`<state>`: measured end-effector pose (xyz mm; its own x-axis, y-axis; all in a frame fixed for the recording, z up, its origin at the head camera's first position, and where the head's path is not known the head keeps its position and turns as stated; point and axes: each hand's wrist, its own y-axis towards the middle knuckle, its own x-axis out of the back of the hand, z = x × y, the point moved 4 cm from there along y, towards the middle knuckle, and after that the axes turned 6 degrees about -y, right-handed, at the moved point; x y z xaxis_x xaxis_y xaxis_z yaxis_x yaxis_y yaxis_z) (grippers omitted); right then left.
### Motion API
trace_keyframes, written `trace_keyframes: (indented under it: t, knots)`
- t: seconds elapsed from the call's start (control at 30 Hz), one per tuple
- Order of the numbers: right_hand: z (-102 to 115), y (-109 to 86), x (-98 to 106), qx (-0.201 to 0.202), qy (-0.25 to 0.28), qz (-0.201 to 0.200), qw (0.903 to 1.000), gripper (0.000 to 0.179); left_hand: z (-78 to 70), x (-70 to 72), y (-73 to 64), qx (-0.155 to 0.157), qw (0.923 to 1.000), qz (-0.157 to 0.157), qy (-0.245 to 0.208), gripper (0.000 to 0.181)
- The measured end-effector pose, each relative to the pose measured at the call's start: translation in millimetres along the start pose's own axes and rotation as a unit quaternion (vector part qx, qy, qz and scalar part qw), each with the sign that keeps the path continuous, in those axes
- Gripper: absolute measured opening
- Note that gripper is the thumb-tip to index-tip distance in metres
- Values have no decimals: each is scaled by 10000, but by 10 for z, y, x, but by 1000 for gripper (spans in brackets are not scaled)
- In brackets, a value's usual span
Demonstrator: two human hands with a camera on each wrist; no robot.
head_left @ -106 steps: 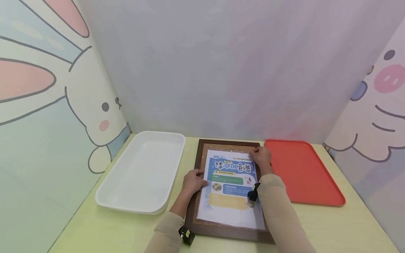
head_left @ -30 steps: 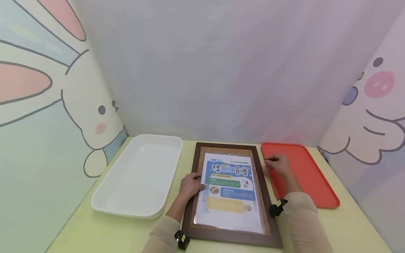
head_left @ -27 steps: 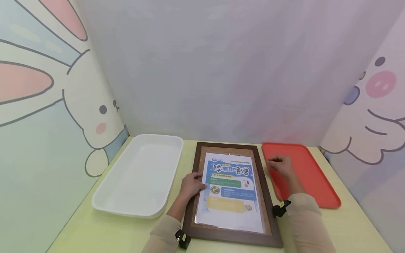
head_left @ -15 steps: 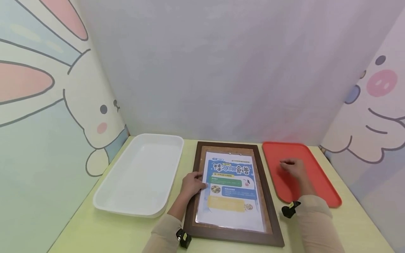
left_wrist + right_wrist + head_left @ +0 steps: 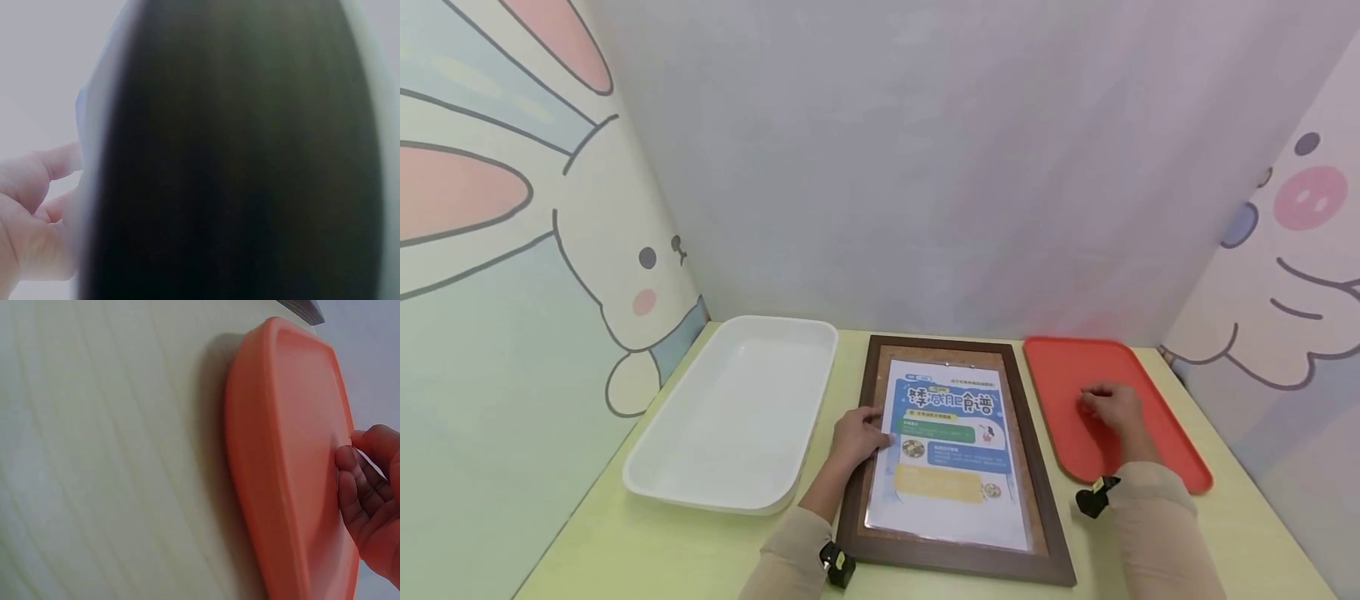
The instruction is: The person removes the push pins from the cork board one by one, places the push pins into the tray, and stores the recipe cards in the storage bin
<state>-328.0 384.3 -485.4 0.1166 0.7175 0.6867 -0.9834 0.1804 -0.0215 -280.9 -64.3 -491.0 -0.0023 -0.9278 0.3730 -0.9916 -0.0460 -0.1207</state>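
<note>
In the head view, a brown-framed board lies flat on the pale desk, between a white tray on the left and a shallow red tray on the right. A printed sheet with large Chinese characters lies on the board inside the frame, and two small shiny bits sit at its top edge. The left hand rests on the board's left side, fingers relaxed, the thumb touching the sheet's left margin. The right hand is over the red tray, its fingers curled and the thumb and index tips drawn close together; whether they pinch something small cannot be told. Both arms wear beige sleeves with a black wrist camera at each cuff, and a cartoon rabbit decorates the left wall. In the left wrist view, a dark, blurred shape covers most of the picture; the left hand shows at the lower left, its fingertips passing behind a pale, hazy edge that may be the sheet, though the blur makes that uncertain. In the right wrist view, the red tray looks orange-red, its raised side turned to the camera, and the right hand's bent fingers are at the tray's far side.
</note>
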Motion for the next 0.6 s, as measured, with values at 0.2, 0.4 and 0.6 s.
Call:
trace_keyframes:
  t: [0.2, 0.4, 0.6]
  knots:
    - [-23, -101, 89, -64, -24, -53, 10000, 37, -13, -59, -16, 18, 10000, -10, 0, 52]
    - [88, -242, 118, 361, 119, 237, 9990, 43, 3, -80, -10, -70, 10000, 31, 9, 53]
    - [312, -277, 5, 834, 160, 666, 9942, 51, 11, -19, 3, -38, 9998, -74, 155, 53]
